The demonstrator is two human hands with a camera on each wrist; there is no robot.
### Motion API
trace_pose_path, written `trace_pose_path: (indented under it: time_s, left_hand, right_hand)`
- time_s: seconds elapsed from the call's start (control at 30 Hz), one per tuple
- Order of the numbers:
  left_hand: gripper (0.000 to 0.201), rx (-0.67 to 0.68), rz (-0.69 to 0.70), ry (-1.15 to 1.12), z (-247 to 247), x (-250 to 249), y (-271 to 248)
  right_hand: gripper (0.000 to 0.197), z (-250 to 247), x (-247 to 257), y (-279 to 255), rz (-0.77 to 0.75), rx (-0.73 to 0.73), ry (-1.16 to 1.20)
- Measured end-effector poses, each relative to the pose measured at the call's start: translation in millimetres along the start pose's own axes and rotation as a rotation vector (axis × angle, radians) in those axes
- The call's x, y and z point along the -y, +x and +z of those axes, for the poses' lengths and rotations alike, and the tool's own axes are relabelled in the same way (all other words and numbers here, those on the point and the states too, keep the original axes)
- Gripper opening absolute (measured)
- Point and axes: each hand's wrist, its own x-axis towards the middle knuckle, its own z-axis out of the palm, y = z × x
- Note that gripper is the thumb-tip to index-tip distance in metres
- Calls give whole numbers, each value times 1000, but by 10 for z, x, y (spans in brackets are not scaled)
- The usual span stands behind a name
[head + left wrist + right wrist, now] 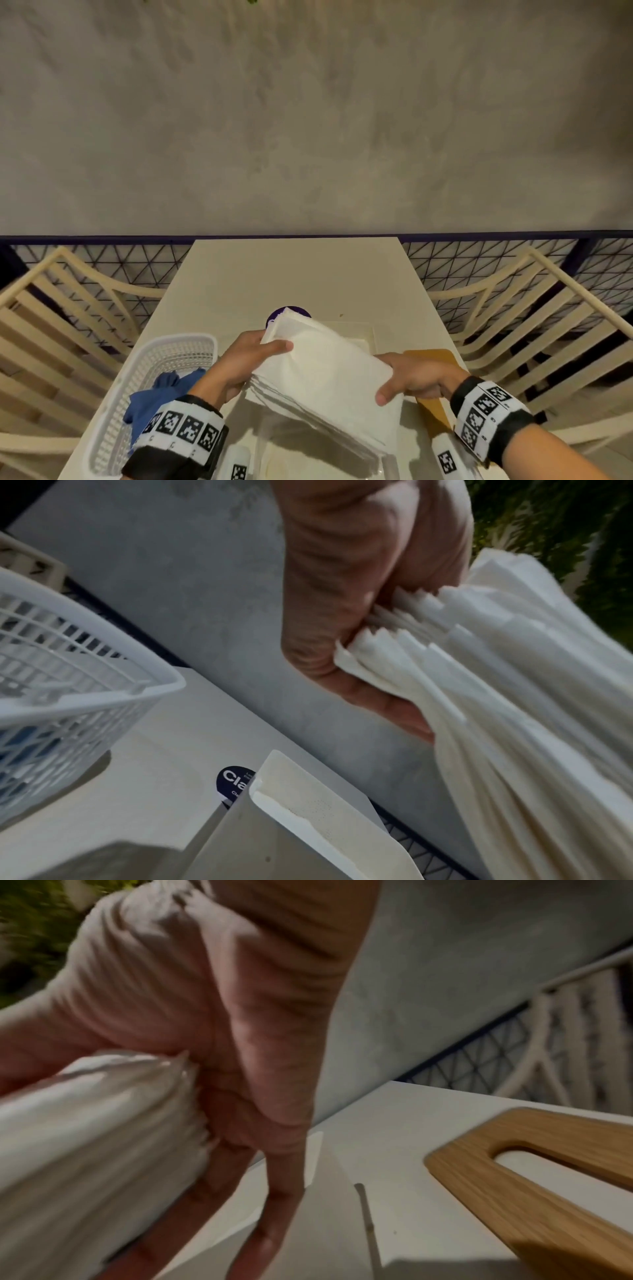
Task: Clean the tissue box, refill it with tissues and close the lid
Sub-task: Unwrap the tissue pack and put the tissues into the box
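Two hands on one thick stack of tissues (325, 370), and we've got it off the counter (294, 274), tilted, one hand at each side so the loose sheets don't fan apart. Our left hand (246, 363) has its grip curled round the far-left corner, thumb on top and fingers (387, 710) beneath, pinching the folded edges together. Our right hand (418, 380) clamps the near-right side the same way, thumb over, fingers under. The box (349, 455) sits open below the stack at the counter's near edge, which is why we're holding the stack right above it: we judge the drop-in comes next. Its wooden lid (431, 373) lies off to the right, slot up, out of the way until the box is full. At the left edge sits the basket (164, 356) with the blue cloth (161, 394) in it, so the wiping looks finished. A purple disc (291, 310) peeks out behind the stack.
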Motion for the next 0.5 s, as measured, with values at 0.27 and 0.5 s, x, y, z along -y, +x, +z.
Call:
trace_pose_path:
  time_s: [0.27,0.5]
  left_hand:
    - [14,-80,-54,-175,-33,-215,415]
    - [56,-246,-183,24,-153,-50,1076]
  right_hand:
    - [30,-270,162,139,-236,-399,654]
    - [25,-466,348,591,-29,-792,404]
